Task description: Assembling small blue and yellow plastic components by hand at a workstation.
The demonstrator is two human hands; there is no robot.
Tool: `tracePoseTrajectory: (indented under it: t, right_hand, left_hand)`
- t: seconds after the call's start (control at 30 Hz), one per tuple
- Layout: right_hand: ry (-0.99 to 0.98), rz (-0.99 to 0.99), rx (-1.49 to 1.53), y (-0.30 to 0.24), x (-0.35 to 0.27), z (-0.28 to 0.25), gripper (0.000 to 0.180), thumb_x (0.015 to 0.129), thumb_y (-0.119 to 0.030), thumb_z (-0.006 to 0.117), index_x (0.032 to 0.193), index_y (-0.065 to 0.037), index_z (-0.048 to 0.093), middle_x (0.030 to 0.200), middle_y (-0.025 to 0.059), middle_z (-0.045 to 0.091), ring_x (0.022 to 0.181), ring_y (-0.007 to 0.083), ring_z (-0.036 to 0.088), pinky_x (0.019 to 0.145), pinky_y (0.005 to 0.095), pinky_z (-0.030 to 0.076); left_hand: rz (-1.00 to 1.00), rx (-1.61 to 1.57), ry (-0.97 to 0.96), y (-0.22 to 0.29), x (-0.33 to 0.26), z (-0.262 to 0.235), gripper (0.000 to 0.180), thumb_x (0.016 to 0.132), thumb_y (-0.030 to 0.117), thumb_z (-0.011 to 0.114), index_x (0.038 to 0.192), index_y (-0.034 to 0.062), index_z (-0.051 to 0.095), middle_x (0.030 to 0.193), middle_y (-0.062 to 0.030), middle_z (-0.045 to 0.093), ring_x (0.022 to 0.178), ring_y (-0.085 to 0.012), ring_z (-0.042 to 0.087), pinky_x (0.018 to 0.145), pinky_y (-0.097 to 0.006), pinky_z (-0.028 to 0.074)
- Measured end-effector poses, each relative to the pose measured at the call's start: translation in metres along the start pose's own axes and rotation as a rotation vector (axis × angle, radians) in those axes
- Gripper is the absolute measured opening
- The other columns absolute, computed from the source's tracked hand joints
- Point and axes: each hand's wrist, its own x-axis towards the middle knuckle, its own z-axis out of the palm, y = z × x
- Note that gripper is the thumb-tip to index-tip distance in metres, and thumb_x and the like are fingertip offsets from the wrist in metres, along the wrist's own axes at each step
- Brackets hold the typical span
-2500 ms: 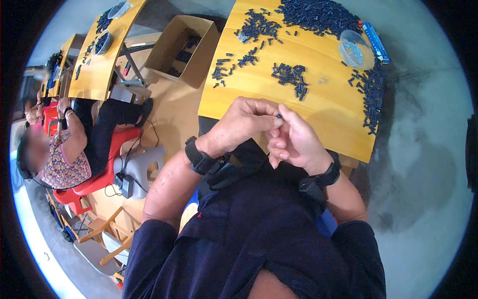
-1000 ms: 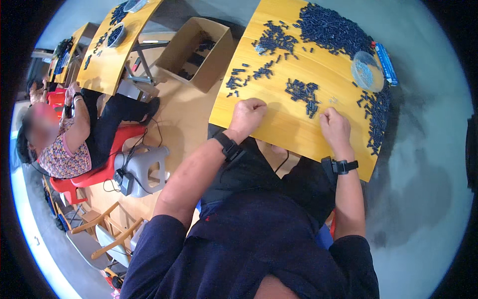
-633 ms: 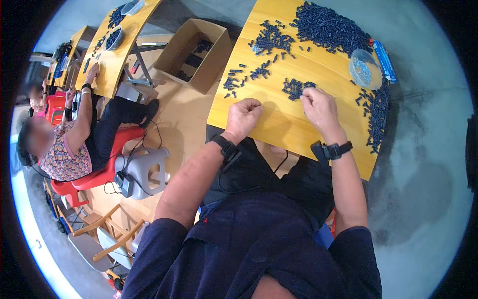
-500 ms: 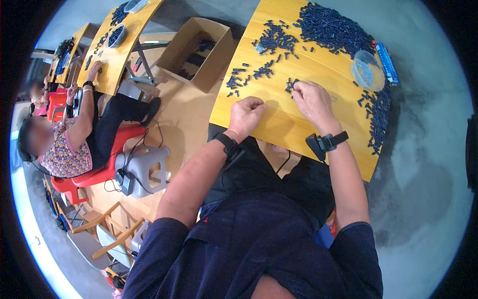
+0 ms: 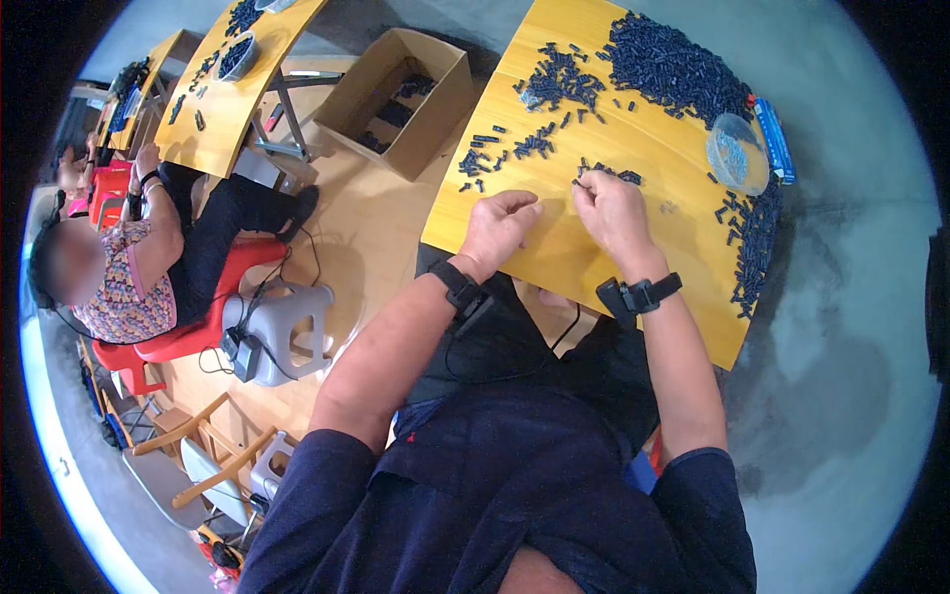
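Note:
Over the near part of the yellow table (image 5: 554, 233), my left hand (image 5: 503, 230) is closed, thumb and fingers pressed together; what they hold, if anything, is hidden. My right hand (image 5: 616, 220) is closed in a pinch just to its right, with a small black part (image 5: 577, 183) showing at its fingertips. A short row of similar black parts (image 5: 625, 176) lies right behind that hand. Farther off are loose small black parts (image 5: 534, 144) and a spread cluster (image 5: 564, 84). Both wrists wear black straps with small devices.
A big heap of black parts (image 5: 673, 64) covers the far right, with another pile (image 5: 757, 243) along the right edge. A clear tub (image 5: 737, 158) with light-blue bits stands by a blue box (image 5: 775, 144). Left are an open carton (image 5: 421, 144), a grey stool (image 5: 287, 337) and a seated person (image 5: 129, 277).
My two hands have come slightly closer together, and more of the parts behind my right hand show. The seated person's hand has drawn back from the other table. The view has shifted a little.

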Motion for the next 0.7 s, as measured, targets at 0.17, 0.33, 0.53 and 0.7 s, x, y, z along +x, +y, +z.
tracePoseTrajectory:
  t: [0.17, 0.33, 0.53, 0.7]
  right_hand:
    - [0.014, 0.110, 0.297, -0.025, -0.012, -0.001, 0.012, 0.081, -0.012, 0.064, 0.081, 0.000, 0.063, 0.071, 0.0178, 0.064, 0.065, 0.0325, 0.065, 0.056, 0.0374, 0.050]
    - [0.054, 0.187, 0.435, -0.041, -0.022, 0.007, 0.009, 0.082, -0.010, 0.063, 0.081, 0.000, 0.063, 0.070, 0.0179, 0.064, 0.064, 0.0311, 0.065, 0.057, 0.0373, 0.051]
    - [0.102, 0.089, 0.360, -0.035, -0.035, 0.019, 0.009, 0.080, -0.010, 0.064, 0.080, -0.002, 0.062, 0.073, 0.0181, 0.064, 0.066, 0.0338, 0.064, 0.059, 0.0390, 0.051]
    - [-0.120, 0.097, 0.470, -0.034, -0.029, 0.003, 0.008, 0.079, -0.011, 0.063, 0.080, -0.003, 0.063, 0.072, 0.0177, 0.063, 0.068, 0.0357, 0.063, 0.059, 0.0413, 0.050]
  left_hand:
    - [-0.096, -0.388, -0.094, 0.020, -0.014, 0.004, 0.029, 0.091, 0.017, 0.060, 0.113, -0.0001, 0.062, 0.092, -0.0043, 0.067, 0.069, -0.0100, 0.061, 0.060, -0.022, 0.046]
    - [-0.148, -0.487, -0.120, 0.030, -0.020, 0.009, 0.024, 0.091, 0.016, 0.059, 0.110, 0.0010, 0.063, 0.092, -0.0041, 0.067, 0.073, -0.0105, 0.061, 0.062, -0.023, 0.046]
    - [-0.187, -0.580, -0.166, 0.020, -0.021, 0.012, 0.018, 0.091, 0.015, 0.056, 0.099, 0.0018, 0.065, 0.083, -0.0015, 0.064, 0.071, -0.0090, 0.057, 0.062, -0.022, 0.044]
    - [-0.241, -0.553, -0.173, 0.007, -0.017, -0.001, 0.016, 0.092, 0.015, 0.056, 0.096, 0.0018, 0.064, 0.083, -0.0036, 0.065, 0.066, -0.0094, 0.060, 0.059, -0.023, 0.045]
